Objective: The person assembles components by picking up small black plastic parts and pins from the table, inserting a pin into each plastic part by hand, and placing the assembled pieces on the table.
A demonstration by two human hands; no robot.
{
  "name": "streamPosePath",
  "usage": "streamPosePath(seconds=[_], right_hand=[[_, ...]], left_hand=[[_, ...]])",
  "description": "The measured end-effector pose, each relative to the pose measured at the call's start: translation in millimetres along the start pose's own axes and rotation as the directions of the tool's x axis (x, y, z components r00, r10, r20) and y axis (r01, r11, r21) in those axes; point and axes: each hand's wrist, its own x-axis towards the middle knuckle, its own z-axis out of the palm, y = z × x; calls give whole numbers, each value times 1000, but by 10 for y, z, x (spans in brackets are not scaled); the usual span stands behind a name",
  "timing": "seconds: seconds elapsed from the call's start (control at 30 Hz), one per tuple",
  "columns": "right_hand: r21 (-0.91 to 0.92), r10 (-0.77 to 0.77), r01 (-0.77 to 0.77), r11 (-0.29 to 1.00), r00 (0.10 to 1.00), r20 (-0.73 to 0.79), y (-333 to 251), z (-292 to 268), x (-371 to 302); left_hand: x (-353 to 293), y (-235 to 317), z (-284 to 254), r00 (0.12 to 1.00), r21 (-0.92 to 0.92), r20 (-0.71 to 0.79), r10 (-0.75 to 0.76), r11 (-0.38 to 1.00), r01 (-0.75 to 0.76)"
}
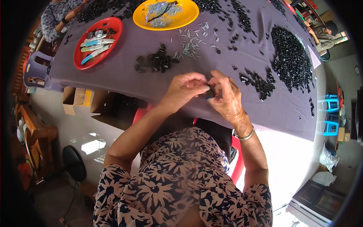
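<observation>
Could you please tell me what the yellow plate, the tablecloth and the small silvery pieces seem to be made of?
Yellow plate: probably plastic, smooth, judging by its even colour and rounded rim.
Tablecloth: likely fabric, matte, with faint creases.
Small silvery pieces: pale, slightly shiny; metal or clear plastic, too small to tell.

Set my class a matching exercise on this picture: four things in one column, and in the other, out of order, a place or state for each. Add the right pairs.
Things
1. Red plate
2. Yellow plate
3. Left hand and right hand
4. Largest heap of black pieces

Places and states
A. Holding many thin, pale sticks
B. Spread over the right side of the purple-grey cloth
C. Holding several long, slim tools
D. Fingers bent, fingertips close together near the table's near edge

Right pairs: 1-C, 2-A, 3-D, 4-B
</observation>
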Motion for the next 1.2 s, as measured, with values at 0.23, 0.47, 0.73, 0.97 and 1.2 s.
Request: streamPosePath(seconds=[0.23,0.47,0.73,0.97,1.2], right_hand=[[55,-9,8,998,1000,19,-76,97,-47],[293,284,-324,900,943,173,357,60,505],[31,206,-230,973,918,339,786,371,851],[396,419,-523,755,849,322,762,230,657],[454,234,-382,805,907,350,324,242,401]], left_hand=[[-17,-26,-106,995,-115,89,42,993,-31],[36,-164,-262,928,89,-210,308,951,-296],[74,-238,-284,893,315,-212,397,893,-322],[122,-240,-331,883,408,-181,433,850,-333],[120,-251,-306,862,429,-202,465,833,-349]])
